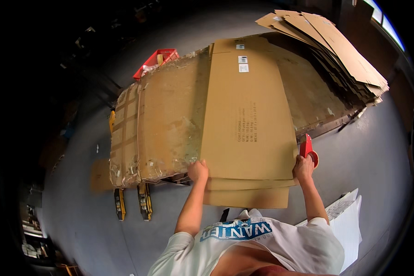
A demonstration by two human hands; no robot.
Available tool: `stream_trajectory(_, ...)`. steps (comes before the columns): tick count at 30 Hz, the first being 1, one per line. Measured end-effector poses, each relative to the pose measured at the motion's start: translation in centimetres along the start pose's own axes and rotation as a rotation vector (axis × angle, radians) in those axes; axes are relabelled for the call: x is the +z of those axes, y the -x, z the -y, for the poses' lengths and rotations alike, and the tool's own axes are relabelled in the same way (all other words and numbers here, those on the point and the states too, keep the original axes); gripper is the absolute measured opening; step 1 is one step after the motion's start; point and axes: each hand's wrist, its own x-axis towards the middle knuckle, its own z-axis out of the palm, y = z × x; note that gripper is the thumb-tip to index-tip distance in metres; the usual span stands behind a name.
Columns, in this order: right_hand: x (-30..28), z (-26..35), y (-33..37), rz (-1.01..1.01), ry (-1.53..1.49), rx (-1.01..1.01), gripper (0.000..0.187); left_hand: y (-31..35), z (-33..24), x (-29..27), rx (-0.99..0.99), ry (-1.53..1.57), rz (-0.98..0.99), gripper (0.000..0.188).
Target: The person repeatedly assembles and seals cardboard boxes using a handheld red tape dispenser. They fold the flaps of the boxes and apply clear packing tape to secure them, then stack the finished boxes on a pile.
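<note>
A flattened cardboard box (244,152) lies lengthwise before me, with white labels at its far end and dark print on its panel. Its near flaps overhang the worktop edge toward my body. My left hand (198,170) is closed on the box's near left edge. At the opposite edge, my right hand (303,168) is wrapped round a red tape dispenser (307,146) and rests against the cardboard. A roll of tape shows beside that hand. Both hands' fingertips are partly hidden. Under the box is a worn, cardboard-covered worktop (170,115) with taped seams.
More flattened boxes (336,46) are stacked at the far right of the worktop. A red crate (156,62) stands beyond its far left edge. Yellow-and-black pallet-jack forks (144,202) stick out below on the left. White sheets (347,225) are low at my right.
</note>
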Motion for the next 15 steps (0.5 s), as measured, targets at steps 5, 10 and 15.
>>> stream_trajectory(5,2.7,1.0,-0.1,0.022,0.062,0.082,0.021,1.3,-2.6,-1.7,-0.095,0.106,0.027,0.047)
stream_trajectory(10,1.1,0.1,-0.3,-0.036,-0.122,0.108,0.03,-0.9,-1.3,-1.8,-0.018,0.367,-0.031,0.055)
stream_trajectory(15,-2.2,1.5,-0.2,0.08,-0.666,0.215,0.026,-5.6,6.7,-3.2,0.064,0.688,0.084,0.051)
